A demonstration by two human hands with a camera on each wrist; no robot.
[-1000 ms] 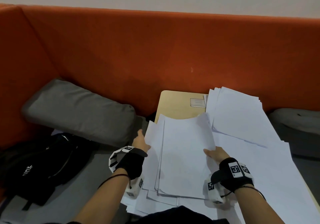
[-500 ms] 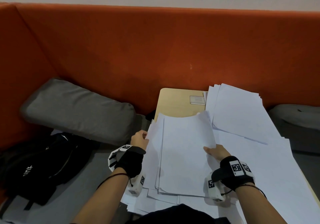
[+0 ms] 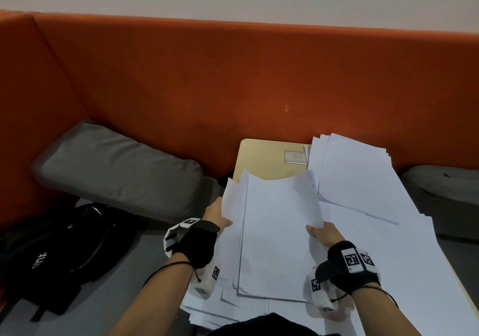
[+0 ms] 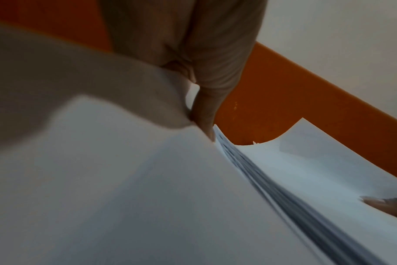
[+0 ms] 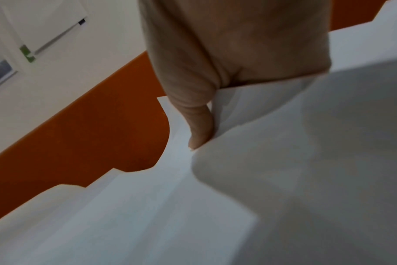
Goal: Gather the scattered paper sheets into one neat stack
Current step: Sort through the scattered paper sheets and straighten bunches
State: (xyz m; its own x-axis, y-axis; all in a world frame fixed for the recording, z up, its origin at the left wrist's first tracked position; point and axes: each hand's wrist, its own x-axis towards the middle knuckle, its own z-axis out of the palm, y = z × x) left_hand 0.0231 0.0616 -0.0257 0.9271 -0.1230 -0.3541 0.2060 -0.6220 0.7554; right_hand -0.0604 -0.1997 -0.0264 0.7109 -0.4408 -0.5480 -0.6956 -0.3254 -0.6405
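the left hand (image 3: 216, 215) grips the left edge of a loose bundle of white paper sheets (image 3: 278, 234), thumb on top; the right hand (image 3: 324, 233) pinches its right edge. the bundle is held over more scattered white sheets (image 3: 388, 263) covering a light wooden table (image 3: 261, 158). behind runs an orange upholstered bench back (image 3: 233, 81), with a grey cushion (image 3: 116, 169) and black bag (image 3: 59, 247) at left. since a second ago the left hand has closed onto the edge.

White paper sheets (image 3: 280, 232) everywhere on my pale tan counter (image 3: 261, 159), orange sofa back (image 3: 233, 81) behind, grey cushion (image 3: 116, 169), black bag (image 3: 57, 252), black-and-white checkered tags (image 3: 352, 259) on my wrists
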